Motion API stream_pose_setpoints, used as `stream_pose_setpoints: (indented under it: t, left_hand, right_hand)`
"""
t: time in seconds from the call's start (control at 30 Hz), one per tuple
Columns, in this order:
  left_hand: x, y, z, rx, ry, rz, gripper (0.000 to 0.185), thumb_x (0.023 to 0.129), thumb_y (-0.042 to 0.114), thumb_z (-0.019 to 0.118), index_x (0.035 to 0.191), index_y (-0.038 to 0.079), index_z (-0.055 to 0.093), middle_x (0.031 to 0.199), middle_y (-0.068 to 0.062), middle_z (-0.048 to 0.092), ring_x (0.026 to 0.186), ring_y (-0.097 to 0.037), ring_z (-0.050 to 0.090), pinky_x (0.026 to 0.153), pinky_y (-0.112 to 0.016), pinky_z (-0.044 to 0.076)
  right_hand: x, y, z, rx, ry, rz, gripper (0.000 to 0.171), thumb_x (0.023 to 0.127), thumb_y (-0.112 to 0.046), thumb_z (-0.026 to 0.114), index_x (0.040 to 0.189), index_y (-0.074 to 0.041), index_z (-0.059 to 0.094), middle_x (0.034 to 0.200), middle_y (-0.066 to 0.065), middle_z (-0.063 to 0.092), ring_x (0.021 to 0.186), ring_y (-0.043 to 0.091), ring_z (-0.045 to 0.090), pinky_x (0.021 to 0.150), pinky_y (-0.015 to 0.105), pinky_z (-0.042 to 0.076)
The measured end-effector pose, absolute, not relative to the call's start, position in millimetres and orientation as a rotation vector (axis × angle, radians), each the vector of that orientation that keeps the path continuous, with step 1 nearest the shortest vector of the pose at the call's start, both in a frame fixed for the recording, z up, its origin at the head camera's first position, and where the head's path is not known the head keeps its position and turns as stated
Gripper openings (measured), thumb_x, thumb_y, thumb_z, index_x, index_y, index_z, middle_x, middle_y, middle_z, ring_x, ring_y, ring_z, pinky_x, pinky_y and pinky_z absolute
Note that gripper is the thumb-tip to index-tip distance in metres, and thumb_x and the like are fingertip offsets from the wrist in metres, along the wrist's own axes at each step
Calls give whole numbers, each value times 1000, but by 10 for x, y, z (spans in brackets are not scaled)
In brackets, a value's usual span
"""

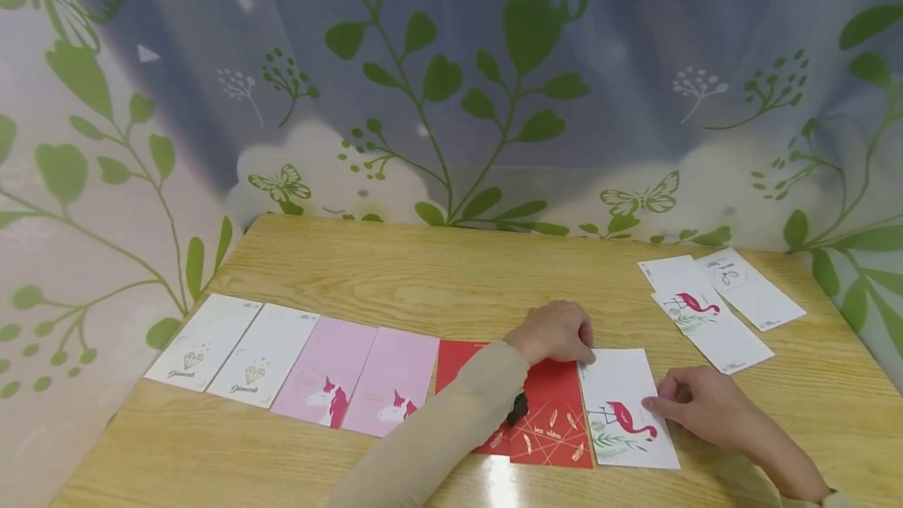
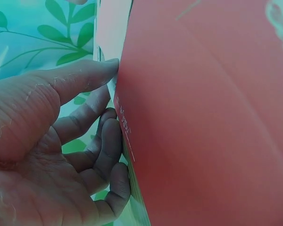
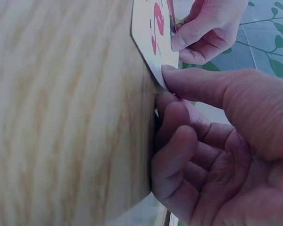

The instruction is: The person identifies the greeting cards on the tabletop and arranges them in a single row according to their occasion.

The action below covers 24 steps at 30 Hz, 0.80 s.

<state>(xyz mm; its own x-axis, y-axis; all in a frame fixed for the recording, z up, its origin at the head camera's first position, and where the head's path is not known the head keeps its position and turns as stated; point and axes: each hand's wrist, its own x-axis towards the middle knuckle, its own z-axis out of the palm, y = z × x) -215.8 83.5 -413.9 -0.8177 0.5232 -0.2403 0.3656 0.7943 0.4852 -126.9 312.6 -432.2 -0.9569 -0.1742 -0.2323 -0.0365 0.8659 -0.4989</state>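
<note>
A white card printed with a red flamingo [image 1: 617, 379] lies at the right end of a row of cards. My right hand [image 1: 708, 406] pinches its right edge, thumb on top and fingers curled beside and below the edge. At the card's top left corner, my left hand [image 1: 553, 332] holds it between thumb and fingers. Close beside it is a red card with gold feathers [image 1: 553, 406], which fills much of the left wrist view. My left forearm crosses over another red card [image 1: 458, 355] and hides most of it.
Further left in the row come two pink unicorn cards [image 1: 331, 351] and two white diamond cards [image 1: 212, 328]. At the back right lie a second flamingo card [image 1: 727, 335], a white card with a grey drawing [image 1: 758, 288] and a partly covered white card [image 1: 666, 266]. A leaf-patterned curtain [image 1: 451, 139] borders the wooden table [image 1: 395, 265].
</note>
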Motion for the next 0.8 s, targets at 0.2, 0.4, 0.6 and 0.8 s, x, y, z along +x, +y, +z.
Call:
stream_pose_setpoints:
  t: [0.2,0.4,0.6,0.8]
  left_hand:
    - [-2183,863,-4158,666,2636,628,15,87,31,82,80,24,71,80,14,62,75,-3,53,73,-26,42]
    - [-2188,874,-4164,658,2634,630,13,87,31,82,82,24,71,83,14,62,77,-3,53,78,-28,44]
    - [-2177,868,-4133,655,2588,648,12,87,31,81,91,24,72,88,13,63,80,-4,54,81,-29,46]
    - [-2264,904,-4063,607,2539,827,16,92,32,74,102,19,71,97,9,67,82,-6,57,73,-23,49]
  right_hand:
    - [-1266,3148,-4322,-184,2831,-687,30,89,-33,78,72,-17,60,65,-6,52,60,5,42,57,23,32]
    - [-1273,3165,-4322,-168,2823,-687,31,90,-37,76,73,-17,60,65,-6,51,60,6,41,56,23,32]
    - [-1277,3249,-4263,-108,2800,-744,27,96,-38,69,82,-16,66,66,-6,57,60,5,46,56,22,36]
    - [-1450,3500,-4156,-32,2987,-782,30,99,-38,66,92,-9,69,76,1,70,63,0,53,56,23,42]
